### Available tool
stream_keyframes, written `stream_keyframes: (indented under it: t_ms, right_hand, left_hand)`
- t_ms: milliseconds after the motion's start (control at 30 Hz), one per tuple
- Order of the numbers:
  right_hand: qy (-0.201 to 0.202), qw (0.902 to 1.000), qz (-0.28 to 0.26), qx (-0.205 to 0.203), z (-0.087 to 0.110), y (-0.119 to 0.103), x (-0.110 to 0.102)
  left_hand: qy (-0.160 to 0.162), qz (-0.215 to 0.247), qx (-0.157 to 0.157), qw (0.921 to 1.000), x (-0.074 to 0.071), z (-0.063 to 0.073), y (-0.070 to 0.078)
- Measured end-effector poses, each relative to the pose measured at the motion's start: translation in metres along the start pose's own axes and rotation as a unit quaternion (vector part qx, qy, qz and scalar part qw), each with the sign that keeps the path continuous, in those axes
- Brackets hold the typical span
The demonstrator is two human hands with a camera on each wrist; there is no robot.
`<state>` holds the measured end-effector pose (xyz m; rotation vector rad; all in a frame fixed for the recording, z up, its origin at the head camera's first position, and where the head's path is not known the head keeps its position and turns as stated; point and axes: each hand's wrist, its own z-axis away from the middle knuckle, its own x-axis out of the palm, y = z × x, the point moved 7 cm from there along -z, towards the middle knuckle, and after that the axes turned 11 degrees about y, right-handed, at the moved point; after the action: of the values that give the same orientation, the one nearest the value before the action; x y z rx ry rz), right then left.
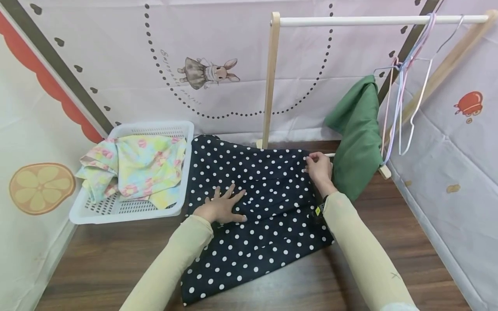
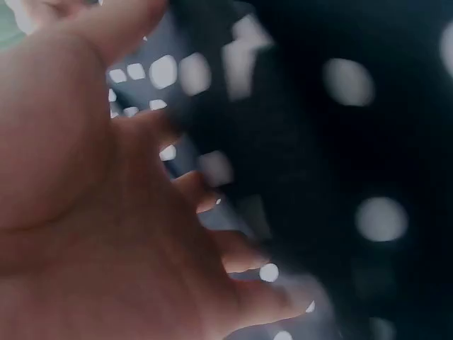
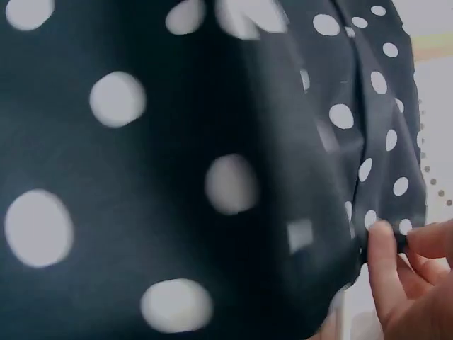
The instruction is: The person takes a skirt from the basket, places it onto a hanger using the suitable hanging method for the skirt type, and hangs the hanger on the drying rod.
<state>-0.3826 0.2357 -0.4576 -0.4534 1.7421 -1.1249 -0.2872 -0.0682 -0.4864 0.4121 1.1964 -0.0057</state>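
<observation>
Your pale sleeves (image 1: 167, 264) sit closest to the camera, reaching in over the black dotted cloth (image 1: 253, 255). Cloth lies spread on the brown floor (image 1: 393, 224), white basket (image 1: 91, 218) just beside it on the left, green garment (image 1: 358, 138) near its right edge by the rack (image 1: 270, 77).

Left hand (image 1: 221, 208): fingers straight, spread wide, resting on the cloth, gripping nothing. Right hand (image 1: 320, 169): thumb and fingers pinched together on the far right corner; right wrist view confirms the hold.

Handling, my read: light, thin, limp, not fragile, maybe a bit slippery. Won't hold its own shape; creases already run across the middle. Grab it by edges or corners, not mid-panel. Your right pinch is well placed; far left corner, beside the basket, looks the best second hold. Can't tell how many layers you've got there, so check. Flat palm pressure should stop it sliding.
</observation>
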Motion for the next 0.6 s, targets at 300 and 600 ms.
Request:
stream_keyframes:
  t_ms: [300, 600]
  right_hand:
    - [-0.163, 0.9462, 0.155, -0.233, 0.057, -0.015, 0.015]
    - [-0.251, 0.8896, 0.227, -0.307, 0.12, -0.006, 0.011]
  left_hand:
    - [0.063, -0.001, -0.002, 0.998, 0.009, -0.004, -0.018]
    - [0.098, 0.03, 0.047, 0.9936, 0.013, 0.033, -0.015]
